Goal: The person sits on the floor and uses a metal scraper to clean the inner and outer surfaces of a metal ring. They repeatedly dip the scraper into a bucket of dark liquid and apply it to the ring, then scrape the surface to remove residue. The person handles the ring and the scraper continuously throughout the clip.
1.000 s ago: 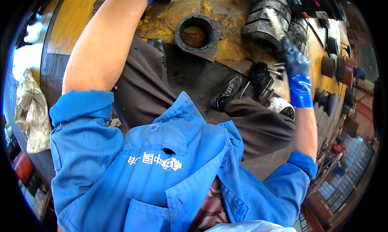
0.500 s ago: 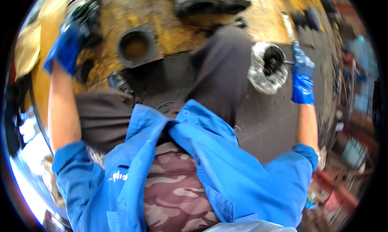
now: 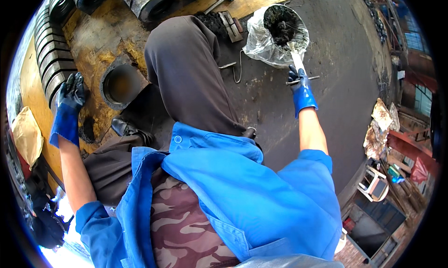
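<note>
My right hand [image 3: 302,88], in a dark-stained blue glove, is closed around a pale, flat, narrow tool [image 3: 297,58]. A thin metal rod [image 3: 308,80] crosses at the same fist. The tool's far end reaches into black, greasy-looking stuff [image 3: 281,24] inside a round container wrapped in clear plastic [image 3: 261,46]. At the left, my left hand [image 3: 71,97] wears a matching glove with blackened fingers. Its fingers are stretched out against the near end of a row of dark ribbed rings [image 3: 55,62], holding nothing. A dark hollow cylinder [image 3: 108,88] stands to the right of that hand.
More thick dark rings [image 3: 151,4] line the far side. A hammer [image 3: 220,2] and a small block-like piece [image 3: 230,26] lie beyond my raised knee. A bent metal rod [image 3: 238,72] rests near the container. A white stool [image 3: 373,184] and an open box [image 3: 373,230] are at lower right.
The view has shifted toward the right. My right hand has gone from beside the container to its near side, and the tool's end is now inside. My left hand stays by the rings.
</note>
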Demonstrator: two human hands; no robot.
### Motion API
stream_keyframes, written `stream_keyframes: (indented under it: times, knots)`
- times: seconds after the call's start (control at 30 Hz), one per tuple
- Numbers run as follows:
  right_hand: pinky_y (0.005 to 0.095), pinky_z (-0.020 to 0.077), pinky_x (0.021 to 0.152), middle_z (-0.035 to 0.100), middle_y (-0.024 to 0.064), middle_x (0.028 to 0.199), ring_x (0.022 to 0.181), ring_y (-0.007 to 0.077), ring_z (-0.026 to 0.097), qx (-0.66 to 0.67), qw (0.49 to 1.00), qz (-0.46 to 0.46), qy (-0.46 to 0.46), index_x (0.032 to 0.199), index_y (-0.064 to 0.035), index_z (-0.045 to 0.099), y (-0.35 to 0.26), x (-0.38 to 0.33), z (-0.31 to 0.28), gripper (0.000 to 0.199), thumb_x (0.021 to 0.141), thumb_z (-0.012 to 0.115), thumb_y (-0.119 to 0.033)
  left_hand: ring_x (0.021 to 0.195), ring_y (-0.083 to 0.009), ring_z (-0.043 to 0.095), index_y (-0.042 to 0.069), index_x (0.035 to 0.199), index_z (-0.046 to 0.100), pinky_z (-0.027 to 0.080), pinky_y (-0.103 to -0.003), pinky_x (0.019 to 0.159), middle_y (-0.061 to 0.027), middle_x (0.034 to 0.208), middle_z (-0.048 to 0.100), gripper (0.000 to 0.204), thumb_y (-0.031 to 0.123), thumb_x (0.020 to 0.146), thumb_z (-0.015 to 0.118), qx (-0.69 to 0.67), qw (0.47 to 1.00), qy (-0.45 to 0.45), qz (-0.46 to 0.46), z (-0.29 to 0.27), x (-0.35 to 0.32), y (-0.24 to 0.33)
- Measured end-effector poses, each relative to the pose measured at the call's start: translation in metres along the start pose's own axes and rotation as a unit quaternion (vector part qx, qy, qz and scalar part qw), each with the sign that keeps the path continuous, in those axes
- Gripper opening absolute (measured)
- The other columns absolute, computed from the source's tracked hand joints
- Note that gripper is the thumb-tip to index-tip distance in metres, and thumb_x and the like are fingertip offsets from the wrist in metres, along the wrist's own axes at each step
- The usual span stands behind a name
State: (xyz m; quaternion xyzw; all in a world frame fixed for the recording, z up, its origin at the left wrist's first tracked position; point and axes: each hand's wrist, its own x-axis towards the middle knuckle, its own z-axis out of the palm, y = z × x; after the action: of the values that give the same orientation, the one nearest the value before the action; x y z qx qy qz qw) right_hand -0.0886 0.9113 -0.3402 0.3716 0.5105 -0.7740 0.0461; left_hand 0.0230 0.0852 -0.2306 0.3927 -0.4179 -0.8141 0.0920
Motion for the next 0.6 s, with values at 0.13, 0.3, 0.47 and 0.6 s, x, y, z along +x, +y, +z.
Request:
stream_keyframes:
  times: [0.13,0.3,0.47,0.6]
  knots:
    - [0.0298,0.0425,0.048,0.066,0.0044,0.078,0.054,0.0142,0.052,0.202,0.974,0.100,-0.003,0.114,-0.0032,0.062,0.018,-0.001,-0.034,0.044,0.095,0.047,-0.040,0.131,-0.0266,0.045,0.004,0.134,0.048,0.043,-0.038,0.103,-0.0121,0.140,0.049,0.047,0.030,0.100,0.028,-0.078,0.996,0.033,-0.036,0.016,0.016,-0.044]
    - [0.0318,0.0385,0.049,0.056,-0.0065,0.064,0.050,0.0121,0.047,0.120,0.985,0.120,-0.026,0.119,-0.0113,0.062,0.025,-0.027,-0.059,0.045,0.093,0.048,-0.046,0.113,-0.0374,0.058,-0.003,0.127,0.052,0.054,-0.044,0.087,-0.0211,0.126,0.058,0.048,0.030,0.101,0.030,-0.164,0.973,0.060,-0.154,0.058,-0.013,-0.110]
    - [0.0285,0.0276,0.047,0.034,-0.0065,0.057,0.046,0.0104,0.031,-0.015,0.999,0.040,-0.014,0.125,-0.0056,0.055,0.011,-0.062,-0.080,0.056,0.095,0.036,-0.050,0.105,-0.0280,0.063,-0.003,0.127,0.051,0.055,-0.033,0.080,-0.0192,0.123,0.060,0.038,0.019,0.102,0.033,0.052,0.979,-0.148,-0.130,0.044,-0.057,-0.169]
    - [0.0263,0.0348,0.046,0.042,-0.0067,0.053,0.045,0.0093,0.041,0.062,0.994,-0.013,-0.094,0.121,-0.0038,0.059,-0.057,-0.024,-0.115,0.057,0.083,0.053,-0.047,0.124,-0.0314,0.051,-0.007,0.134,0.040,0.045,-0.035,0.103,-0.0207,0.138,0.047,0.040,0.015,0.102,0.033,-0.050,0.952,-0.038,-0.299,0.060,-0.073,-0.185]
